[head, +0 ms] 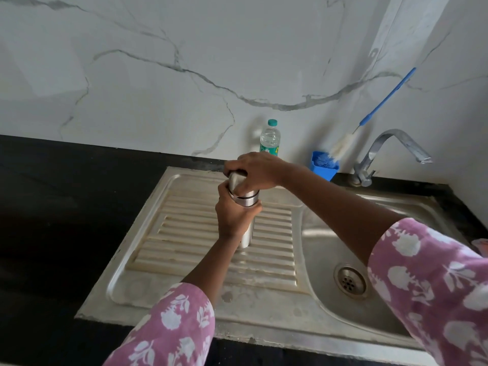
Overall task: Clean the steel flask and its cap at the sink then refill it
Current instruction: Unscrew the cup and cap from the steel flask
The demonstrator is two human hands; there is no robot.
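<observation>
Fingers of both hands are wrapped round the slim, brushed-steel cylindrical flask, which stands upright on the ribbed draining board of the stainless-steel sink, left of the basin. The left hand grips the body just below the shoulder. The right hand comes over the top and clasps the rounded steel cap, hiding most of it. It looks to me like a twist at the cap, though which way I can't say.

That flask will be stiff and smooth, and slick once wet; I'd expect it to dent rather than break. Its weight depends on what's inside, which nobody can see from here. Being tall and narrow on a ridged surface, it would tip easily, so a full wrap around the body is the sensible hold.

Behind it, by the marble wall, stands a clear plastic water bottle with a teal lid. A blue plastic tub holds a long blue-handled white bottle brush, near the curved chrome tap.
</observation>
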